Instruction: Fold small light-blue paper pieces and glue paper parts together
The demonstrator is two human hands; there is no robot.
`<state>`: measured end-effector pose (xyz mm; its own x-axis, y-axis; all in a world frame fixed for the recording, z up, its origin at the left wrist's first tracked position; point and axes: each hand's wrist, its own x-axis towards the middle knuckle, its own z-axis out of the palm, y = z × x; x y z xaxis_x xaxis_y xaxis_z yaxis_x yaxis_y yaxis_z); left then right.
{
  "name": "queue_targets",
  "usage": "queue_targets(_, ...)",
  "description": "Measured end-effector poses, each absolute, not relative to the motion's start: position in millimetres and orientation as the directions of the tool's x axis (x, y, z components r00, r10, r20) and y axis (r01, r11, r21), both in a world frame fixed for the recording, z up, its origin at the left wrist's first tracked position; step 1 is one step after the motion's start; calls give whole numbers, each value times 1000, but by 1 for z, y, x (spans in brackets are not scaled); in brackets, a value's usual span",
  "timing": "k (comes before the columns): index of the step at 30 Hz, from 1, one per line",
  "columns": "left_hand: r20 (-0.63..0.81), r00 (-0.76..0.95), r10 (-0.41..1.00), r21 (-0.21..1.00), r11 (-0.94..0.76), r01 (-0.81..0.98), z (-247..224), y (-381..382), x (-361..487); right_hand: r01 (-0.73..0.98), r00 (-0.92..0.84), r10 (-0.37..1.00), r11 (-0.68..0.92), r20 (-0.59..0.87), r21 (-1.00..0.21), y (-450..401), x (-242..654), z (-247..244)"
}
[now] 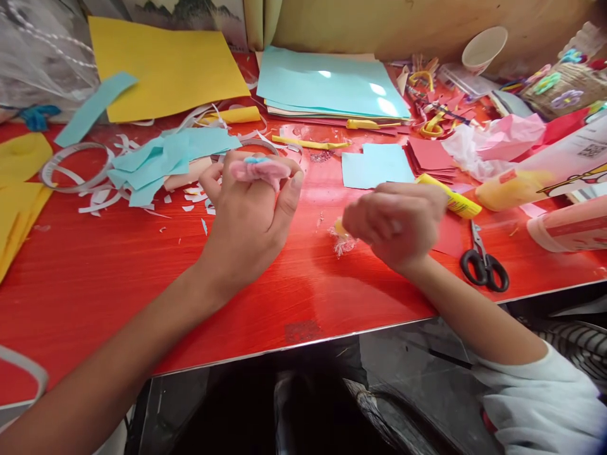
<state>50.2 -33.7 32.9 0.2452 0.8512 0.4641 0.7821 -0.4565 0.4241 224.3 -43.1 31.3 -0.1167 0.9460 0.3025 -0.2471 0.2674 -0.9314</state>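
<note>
My left hand (251, 218) is raised over the table, back toward me, with its fingers bent away and the thumb up at the right. A fuzzy pink pipe-cleaner bow (260, 170) with a blue middle lies across its fingers; whether it is gripped or worn as a ring is hidden. To the right, my right hand (398, 221) is closed and blurred by motion, so what its fingers hold, if anything, does not show. Beside its fingertips is a small yellow piece (339, 227) with a clear, crinkled wrapper (342, 245).
Light-blue paper strips (161, 158) and a tape roll (76, 167) lie left. Behind are yellow sheets (165, 69) and stacked blue sheets (327, 82). Right are a yellow glue stick (450, 197), black-handled scissors (484, 268), red paper squares (429, 158) and a bottle (569, 224).
</note>
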Motion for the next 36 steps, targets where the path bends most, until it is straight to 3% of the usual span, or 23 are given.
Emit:
queue_targets(3, 446, 255, 858, 412, -450, 792, 30, -32, 49, -130, -247, 965, 51, 82, -990, -38, 221, 31)
queue_targets(6, 426, 257, 867, 413, -439, 798, 28, -31, 48, -5, -264, 953, -156, -149, -988, -33, 226, 42)
queue_targets(8, 441, 253, 861, 407, -443, 799, 28, -31, 48, -9, -201, 973, -114, -110, -993, -34, 231, 50)
queue_targets(11, 484, 247, 840, 402, -464, 790, 31, -33, 50, -86, -40, 990, 133, 137, -987, -41, 234, 53)
queue_targets(15, 479, 259, 838, 415, -477, 775, 33, -36, 52, -168, -70, 937, 326, 342, -930, -47, 229, 40)
queue_targets(17, 479, 269, 835, 421, -488, 765, 31, -36, 51, -140, -165, 950, 244, 265, -960, -45, 225, 34)
queue_targets(20, 490, 269, 830, 419, -494, 762, 27, -33, 50, -15, -278, 958, -78, -71, -997, -36, 226, 36)
queue_targets(22, 489, 264, 831, 411, -487, 770, 26, -31, 49, -14, -259, 944, -217, -206, -976, -31, 231, 44)
queue_targets(25, 499, 263, 826, 398, -488, 777, 28, -31, 49, -149, -104, 983, -167, -152, -975, -31, 239, 56)
queue_targets(28, 518, 270, 812, 370, -497, 785, 30, -34, 50, -251, 40, 995, 103, 96, -963, -38, 240, 55)
queue_targets(31, 533, 281, 798, 337, -504, 795, 31, -35, 50, -272, 62, 958, 286, 280, -919, -45, 231, 41)
queue_targets(34, 528, 293, 797, 335, -512, 791, 28, -34, 50, -254, -70, 971, 205, 230, -945, -43, 222, 30)
queue_targets(36, 512, 303, 804, 336, -512, 790, 25, -32, 48, -166, -181, 982, 29, 60, -986, -37, 220, 31)
